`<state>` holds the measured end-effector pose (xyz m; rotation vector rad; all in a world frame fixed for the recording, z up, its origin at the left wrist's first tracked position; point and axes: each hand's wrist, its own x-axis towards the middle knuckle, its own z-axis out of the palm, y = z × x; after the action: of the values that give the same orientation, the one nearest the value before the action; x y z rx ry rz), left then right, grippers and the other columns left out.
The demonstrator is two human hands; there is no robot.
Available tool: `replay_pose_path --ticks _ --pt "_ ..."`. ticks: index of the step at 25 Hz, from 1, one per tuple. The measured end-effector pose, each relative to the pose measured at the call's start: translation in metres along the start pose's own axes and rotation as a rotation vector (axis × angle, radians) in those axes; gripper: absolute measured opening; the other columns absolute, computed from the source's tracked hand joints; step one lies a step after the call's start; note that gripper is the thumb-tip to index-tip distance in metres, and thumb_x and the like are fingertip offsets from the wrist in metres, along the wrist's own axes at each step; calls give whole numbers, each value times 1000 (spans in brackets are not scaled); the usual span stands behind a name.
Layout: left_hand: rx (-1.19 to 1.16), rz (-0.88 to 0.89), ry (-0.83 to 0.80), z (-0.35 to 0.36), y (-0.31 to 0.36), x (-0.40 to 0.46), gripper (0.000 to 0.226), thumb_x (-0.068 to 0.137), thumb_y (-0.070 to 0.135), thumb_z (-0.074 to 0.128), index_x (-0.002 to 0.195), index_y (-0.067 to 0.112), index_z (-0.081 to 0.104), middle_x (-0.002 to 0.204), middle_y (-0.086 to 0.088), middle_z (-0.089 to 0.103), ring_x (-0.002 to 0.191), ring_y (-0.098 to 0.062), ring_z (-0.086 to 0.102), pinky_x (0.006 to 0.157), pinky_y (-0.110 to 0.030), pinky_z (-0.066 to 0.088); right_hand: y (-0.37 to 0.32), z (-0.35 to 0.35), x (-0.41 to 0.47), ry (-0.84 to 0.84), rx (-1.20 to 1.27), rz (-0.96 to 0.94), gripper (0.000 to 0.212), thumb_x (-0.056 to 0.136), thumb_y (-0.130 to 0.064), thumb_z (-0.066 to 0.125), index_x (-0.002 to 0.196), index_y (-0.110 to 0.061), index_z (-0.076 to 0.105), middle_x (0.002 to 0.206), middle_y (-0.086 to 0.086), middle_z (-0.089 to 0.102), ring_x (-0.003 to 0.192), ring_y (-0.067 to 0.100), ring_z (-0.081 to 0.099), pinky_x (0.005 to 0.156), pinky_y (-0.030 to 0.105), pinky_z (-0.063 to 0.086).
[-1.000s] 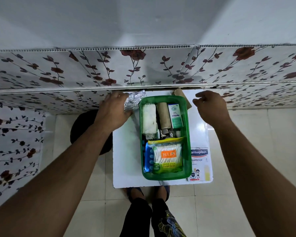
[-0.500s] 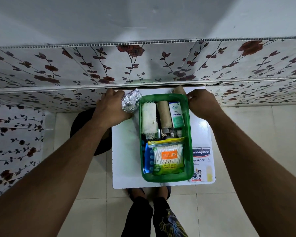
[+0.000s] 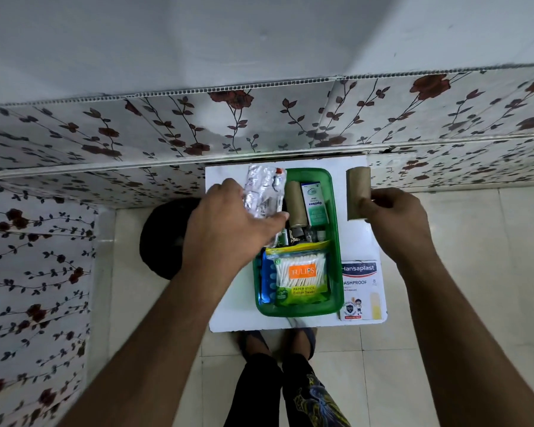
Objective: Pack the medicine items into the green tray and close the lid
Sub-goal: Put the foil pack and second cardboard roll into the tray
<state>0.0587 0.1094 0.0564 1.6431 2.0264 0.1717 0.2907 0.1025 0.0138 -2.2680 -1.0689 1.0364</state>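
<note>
The green tray (image 3: 336, 241) lies on a small white table (image 3: 228, 297). It holds a brown roll (image 3: 295, 204), a teal medicine box (image 3: 314, 204), small bottles and a pack of Tulips cotton swabs (image 3: 301, 277). My left hand (image 3: 228, 229) grips silver foil tablet strips (image 3: 264, 192) over the tray's far left part, covering what lies below. To the right of the tray, my right hand (image 3: 395, 217) holds a second brown roll (image 3: 357, 192) above the table. A Hansaplast box (image 3: 363, 288) lies on the table right of the tray.
A floral-patterned panel wall (image 3: 259, 127) runs along the table's far edge and down the left side. A dark round object (image 3: 158, 238) sits on the tiled floor left of the table. My feet (image 3: 278, 340) stand at the table's near edge.
My left hand has carried the foil strips rightwards over the tray's far left part. My right hand has picked up the brown roll from behind the tray and drawn it back to the right.
</note>
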Motion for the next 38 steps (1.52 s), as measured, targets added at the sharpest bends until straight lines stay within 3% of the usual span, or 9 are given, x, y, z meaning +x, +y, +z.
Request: replay_pose_path --ticks 4,8,11,14,21,26,29,33,38 --pt "152 52 -14 29 22 5 76 65 68 69 109 8 50 99 -9 61 89 -27 60 62 -31 35 6 -9 -14 -4 74 -2 31 82 -31 61 109 -18 71 96 -4 73 89 18 68 81 32 52" --pt "249 88 18 28 17 8 87 66 75 65 122 11 45 104 -13 59 91 -30 61 59 -34 41 3 -15 -17 -14 84 -21 33 82 -33 62 111 -19 70 96 -6 72 89 16 68 76 28 49" --pt "249 316 16 27 6 7 65 78 56 68 131 22 52 113 -11 51 106 -29 50 78 -41 49 5 -24 -20 -11 80 -17 32 83 -34 62 111 -19 69 96 -7 71 89 15 68 75 29 49" --pt "389 413 -46 32 -13 18 69 72 54 73 134 31 53 122 -11 43 112 -32 40 90 -47 45 -6 -16 -30 -44 64 -69 31 83 -36 62 108 -20 71 94 -8 72 85 13 67 77 31 53" --pt "613 404 34 47 -14 28 75 62 63 75 129 35 57 121 -14 41 107 -33 40 83 -46 44 -35 25 -41 32 -449 -315 31 89 -41 51 97 -15 65 92 5 67 71 26 56 59 30 36" --pt "556 405 44 43 -17 27 72 61 63 76 124 32 61 125 -14 42 109 -34 40 84 -47 46 -47 43 -36 53 -678 -430 24 89 -31 52 103 -11 58 96 11 61 86 34 64 59 31 33" --pt "505 401 37 39 -22 29 73 60 66 75 123 32 62 127 -14 42 112 -34 39 86 -48 46 -42 50 -27 71 -710 -417 29 92 -38 41 103 -14 52 81 4 51 75 31 63 49 26 22" --pt "407 411 21 34 -23 27 64 66 60 73 122 30 62 124 -13 44 113 -34 40 88 -48 46 -41 41 -26 84 -576 -354 30 95 -46 39 90 -18 45 73 -1 49 62 26 46 48 27 22" --pt "110 503 5 21 4 8 30 85 30 62 113 20 67 104 -7 55 100 -26 53 82 -43 49 3 -15 -38 162 -221 -102 24 87 -47 58 85 -23 61 73 -8 66 67 16 60 58 27 38"
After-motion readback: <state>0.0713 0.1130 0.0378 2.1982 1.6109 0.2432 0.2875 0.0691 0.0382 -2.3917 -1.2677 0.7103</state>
